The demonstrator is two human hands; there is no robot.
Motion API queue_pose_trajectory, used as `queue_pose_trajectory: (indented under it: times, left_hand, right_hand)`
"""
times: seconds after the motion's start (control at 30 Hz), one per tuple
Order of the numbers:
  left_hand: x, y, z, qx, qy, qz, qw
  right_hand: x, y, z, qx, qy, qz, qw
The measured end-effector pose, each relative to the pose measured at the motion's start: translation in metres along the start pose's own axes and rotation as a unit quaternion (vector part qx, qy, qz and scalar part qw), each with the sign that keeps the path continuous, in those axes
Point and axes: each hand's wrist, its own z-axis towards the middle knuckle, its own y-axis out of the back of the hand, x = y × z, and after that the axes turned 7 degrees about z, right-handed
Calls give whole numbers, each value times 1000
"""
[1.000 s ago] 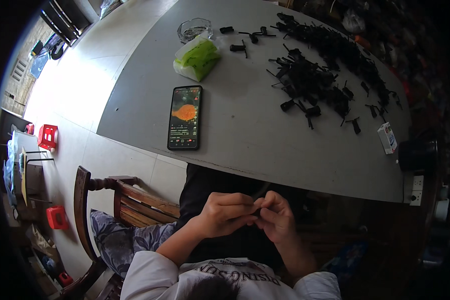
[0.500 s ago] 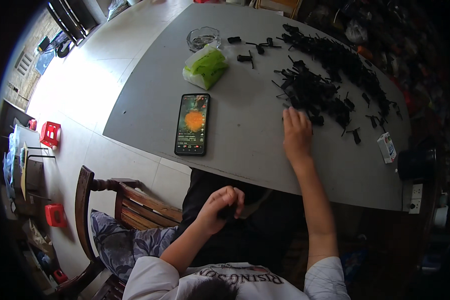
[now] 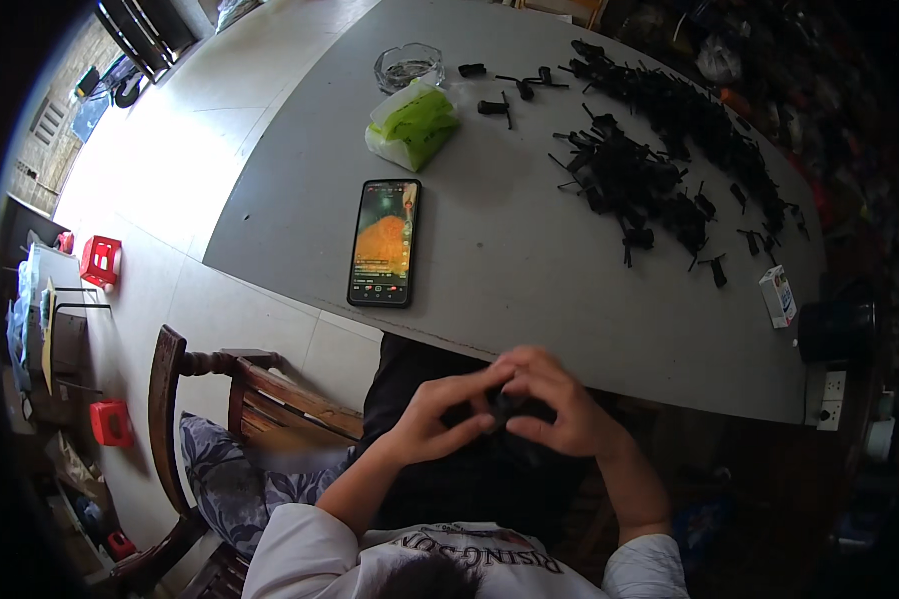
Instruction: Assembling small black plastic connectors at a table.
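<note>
- Two bare hands of mine meet by the near edge of the grey table [image 3: 559, 299], above my dark trousers [image 3: 395, 374].
- My left hand [image 3: 440, 409] is curved, thumb reaching toward a small black piece [image 3: 505, 406]; my right hand [image 3: 574, 414] arches in opposite, the fingertips of both meeting.
- That piece sits between my fingers and thumbs, dark against dark cloth; I cannot tell which hand pinches it, or how firmly.
- Ahead to my right lies a heap of black parts [image 3: 629, 180], with a longer band of parts [image 3: 704, 115] beyond.
- Left of the heap, I have a lit phone [image 3: 384, 243], then a green-and-white packet [image 3: 413, 125] and a glass ashtray [image 3: 410, 50].
- Near my table's right end stands a small white carton [image 3: 777, 297].
</note>
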Motion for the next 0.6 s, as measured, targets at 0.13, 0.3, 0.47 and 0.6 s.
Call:
queue_pose_trajectory:
  times: [0.13, 0.3, 0.47, 0.6]
  left_hand:
    - [-5, -1, 2, 70, -18, -1, 997]
    - [2, 4, -4, 31, -29, 0, 999]
    - [-3, -1, -1, 15, -55, -8, 998]
    - [-3, 1, -2, 15, -51, 11, 999]
  right_hand:
    - [-7, -6, -19, 79, -84, 225, 968]
    - [-13, -42, -35, 26, -144, 490, 859]
    - [-21, -58, -42, -66, -18, 645, 761]
    - [-17, -62, -45, -95, -74, 635, 763]
